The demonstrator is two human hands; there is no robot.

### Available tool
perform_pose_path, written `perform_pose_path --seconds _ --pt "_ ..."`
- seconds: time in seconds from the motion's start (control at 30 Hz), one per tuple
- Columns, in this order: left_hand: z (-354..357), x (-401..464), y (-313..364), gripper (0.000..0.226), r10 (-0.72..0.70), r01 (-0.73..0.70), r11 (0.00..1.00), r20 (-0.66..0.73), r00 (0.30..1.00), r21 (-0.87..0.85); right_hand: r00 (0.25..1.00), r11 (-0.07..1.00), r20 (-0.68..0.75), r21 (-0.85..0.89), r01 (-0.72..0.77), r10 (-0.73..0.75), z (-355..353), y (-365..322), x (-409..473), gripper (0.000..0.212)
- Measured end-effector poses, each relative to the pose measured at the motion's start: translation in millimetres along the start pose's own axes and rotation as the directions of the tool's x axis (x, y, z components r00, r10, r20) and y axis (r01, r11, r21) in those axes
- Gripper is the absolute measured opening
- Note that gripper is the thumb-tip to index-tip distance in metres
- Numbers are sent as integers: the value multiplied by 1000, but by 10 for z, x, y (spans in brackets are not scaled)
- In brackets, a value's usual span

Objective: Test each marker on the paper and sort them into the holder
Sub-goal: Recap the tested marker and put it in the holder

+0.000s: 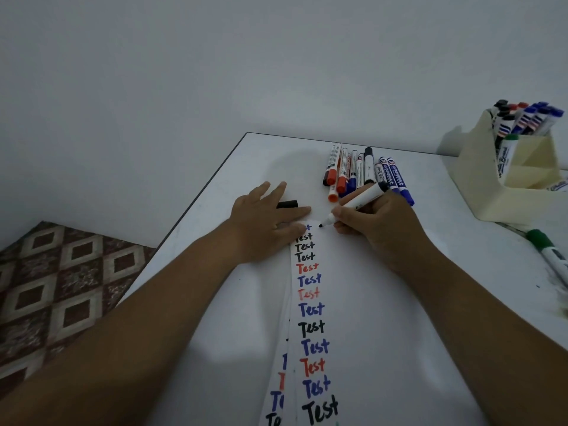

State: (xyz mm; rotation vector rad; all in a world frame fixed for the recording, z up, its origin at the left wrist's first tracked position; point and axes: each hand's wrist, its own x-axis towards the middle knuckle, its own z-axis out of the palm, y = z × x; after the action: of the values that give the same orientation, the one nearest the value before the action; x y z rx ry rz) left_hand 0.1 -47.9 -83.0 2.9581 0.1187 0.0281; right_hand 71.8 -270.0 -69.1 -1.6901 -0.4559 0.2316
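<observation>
My right hand [381, 222] grips an uncapped black marker [358, 202], its tip touching the far end of the white paper strip [347, 302]. The strip carries a column of the word "Test" in black, red and blue. My left hand [267, 222] lies flat, fingers spread, pressing the strip's top left corner. A black cap [287, 204] lies just beyond its fingers. A pile of several capped markers [356, 172], red, blue and black, lies past my right hand. The cream holder [491, 192] at the far right contains several markers [522, 118].
A green marker [550, 253] lies at the table's right edge near the holder. The white table's [215, 302] left edge runs diagonally, with patterned floor tiles [61, 287] below it. A plain wall stands behind the table.
</observation>
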Motion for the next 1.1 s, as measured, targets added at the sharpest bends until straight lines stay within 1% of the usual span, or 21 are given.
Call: perform_pose_path --seconds 0.1,0.23,0.37,0.47,0.53,0.63,0.8,1.0,1.1 --pt "-10 -10 9 50 -6 6 1000 15 1000 -18 1000 1000 10 -14 -3 4 3 -3 -9 14" --pt "-20 -14 15 50 -8 8 1000 22 1000 -21 1000 1000 -1 10 22 -22 -7 -18 -21 13" --pt "-36 -27 28 50 -6 6 1000 32 999 -14 999 997 20 -57 52 -51 20 -9 -20 18" --pt "-52 -34 43 51 0 0 1000 52 999 8 998 993 -15 -101 58 -60 25 23 -5 13" --pt "-61 -41 49 50 9 -10 1000 54 999 25 997 995 -44 -90 52 -57 5 35 -1 10" --pt "-64 -45 45 46 25 -26 1000 39 999 15 997 999 -65 -16 36 -37 -18 33 -8 6" --pt "-36 -27 4 45 36 -37 999 28 999 27 997 995 -58 -87 43 -48 10 26 -20 9" --pt "-3 -10 -27 45 41 -42 999 20 999 31 996 993 -56 -100 60 -66 4 8 -29 7" --pt "3 -7 -28 45 42 -42 999 21 999 35 997 996 -46 -74 52 -56 2 2 -30 7"
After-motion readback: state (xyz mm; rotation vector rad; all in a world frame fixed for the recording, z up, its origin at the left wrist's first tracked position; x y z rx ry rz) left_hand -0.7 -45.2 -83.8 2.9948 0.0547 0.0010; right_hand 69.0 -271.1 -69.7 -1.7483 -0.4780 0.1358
